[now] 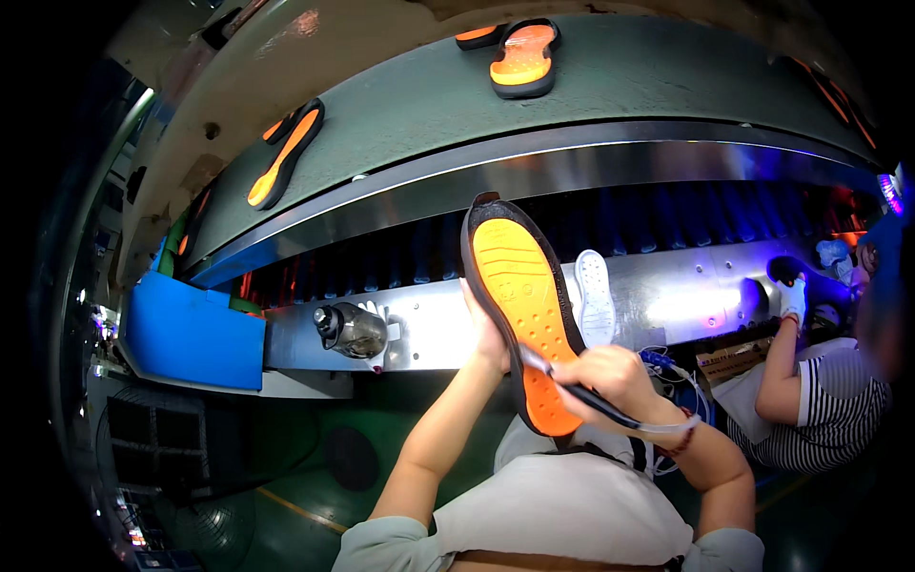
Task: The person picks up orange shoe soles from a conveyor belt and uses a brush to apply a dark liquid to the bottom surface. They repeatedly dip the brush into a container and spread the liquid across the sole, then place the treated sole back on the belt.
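Upright in front of me is a shoe sole with a black rim and an orange-yellow inner face. My left hand grips it by its left edge, the fingers partly hidden behind it. My right hand is closed round the black handle of a brush-like tool. The tool's blurred tip lies over the lower part of the orange face, near the left rim; whether it touches cannot be made out. A clear tube trails from the handle's end past my right wrist.
Beyond a metal rail, a green conveyor belt carries several orange and black soles. On the metal ledge are a dark bottle and a white sole-shaped piece. A blue box stands left; a co-worker in stripes sits right.
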`<act>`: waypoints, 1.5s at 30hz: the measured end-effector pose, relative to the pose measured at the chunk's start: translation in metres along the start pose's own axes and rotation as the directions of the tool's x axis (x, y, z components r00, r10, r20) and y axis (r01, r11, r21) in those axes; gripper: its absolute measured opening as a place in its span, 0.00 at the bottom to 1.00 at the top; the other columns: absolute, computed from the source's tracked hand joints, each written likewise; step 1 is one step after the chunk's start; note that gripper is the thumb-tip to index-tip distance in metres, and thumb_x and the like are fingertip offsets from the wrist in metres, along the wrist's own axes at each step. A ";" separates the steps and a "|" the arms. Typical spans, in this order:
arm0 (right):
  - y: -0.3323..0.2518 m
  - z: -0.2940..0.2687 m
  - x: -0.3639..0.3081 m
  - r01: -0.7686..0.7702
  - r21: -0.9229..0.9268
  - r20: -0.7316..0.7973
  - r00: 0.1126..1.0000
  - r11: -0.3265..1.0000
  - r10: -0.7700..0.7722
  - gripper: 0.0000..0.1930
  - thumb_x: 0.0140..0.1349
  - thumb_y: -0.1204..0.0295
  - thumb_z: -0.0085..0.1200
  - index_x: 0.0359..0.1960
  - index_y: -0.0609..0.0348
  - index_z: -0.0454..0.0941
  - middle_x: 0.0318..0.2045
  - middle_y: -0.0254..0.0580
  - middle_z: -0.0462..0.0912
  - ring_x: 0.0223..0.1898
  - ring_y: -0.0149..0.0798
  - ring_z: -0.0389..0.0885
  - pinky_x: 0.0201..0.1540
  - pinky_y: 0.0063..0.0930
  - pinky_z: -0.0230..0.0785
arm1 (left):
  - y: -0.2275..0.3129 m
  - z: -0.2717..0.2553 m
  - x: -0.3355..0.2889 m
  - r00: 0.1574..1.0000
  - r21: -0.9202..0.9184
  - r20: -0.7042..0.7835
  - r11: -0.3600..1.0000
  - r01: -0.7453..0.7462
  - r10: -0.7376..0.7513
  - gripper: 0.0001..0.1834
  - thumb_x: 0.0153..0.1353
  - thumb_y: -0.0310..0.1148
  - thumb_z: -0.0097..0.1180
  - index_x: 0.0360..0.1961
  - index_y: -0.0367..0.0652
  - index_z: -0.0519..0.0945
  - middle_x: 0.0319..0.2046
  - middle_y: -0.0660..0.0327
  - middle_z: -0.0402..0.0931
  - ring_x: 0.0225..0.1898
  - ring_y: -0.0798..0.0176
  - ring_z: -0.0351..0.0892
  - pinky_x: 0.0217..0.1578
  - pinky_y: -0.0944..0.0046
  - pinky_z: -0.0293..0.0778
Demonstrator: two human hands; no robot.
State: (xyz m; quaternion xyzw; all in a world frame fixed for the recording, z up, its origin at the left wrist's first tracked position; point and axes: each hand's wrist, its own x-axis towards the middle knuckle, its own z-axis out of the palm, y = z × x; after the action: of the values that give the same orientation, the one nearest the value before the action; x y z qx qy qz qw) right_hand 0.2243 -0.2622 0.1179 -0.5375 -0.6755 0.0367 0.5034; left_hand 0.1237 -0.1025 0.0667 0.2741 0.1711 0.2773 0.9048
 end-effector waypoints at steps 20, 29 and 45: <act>0.023 -0.046 0.051 -0.443 0.662 0.174 0.875 0.604 0.451 0.07 0.48 0.79 0.57 0.31 0.67 0.78 0.28 0.41 0.80 0.29 0.25 0.76 0.33 0.17 0.70 | 0.005 0.044 -0.015 0.924 -0.188 0.367 0.982 -0.035 0.103 0.45 0.51 0.71 0.22 0.58 0.46 0.57 0.53 0.56 0.63 0.52 0.57 0.66 0.52 0.58 0.63; 0.019 -0.046 0.035 -0.442 0.681 0.214 0.883 0.584 0.418 0.06 0.48 0.81 0.56 0.30 0.67 0.78 0.30 0.44 0.81 0.33 0.30 0.78 0.37 0.19 0.71 | 0.019 0.062 -0.007 0.932 -0.105 0.313 0.982 -0.158 0.183 0.53 0.42 0.75 0.34 0.61 0.47 0.50 0.56 0.42 0.54 0.53 0.39 0.62 0.50 0.46 0.64; 0.010 -0.055 0.012 -0.381 0.629 0.251 0.925 0.677 0.287 0.08 0.44 0.82 0.59 0.30 0.66 0.79 0.28 0.44 0.81 0.29 0.30 0.78 0.33 0.19 0.68 | 0.051 0.051 0.006 0.773 -0.241 0.493 0.917 -0.319 0.399 0.52 0.43 0.71 0.45 0.62 0.48 0.50 0.58 0.40 0.48 0.56 0.38 0.57 0.54 0.46 0.58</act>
State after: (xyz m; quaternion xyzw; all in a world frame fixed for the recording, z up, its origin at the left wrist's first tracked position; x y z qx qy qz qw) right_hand 0.2721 -0.2755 0.1466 -0.4320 -0.5389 0.4025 0.6008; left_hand 0.1317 -0.0840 0.1361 0.3019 -0.1623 0.3697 0.8636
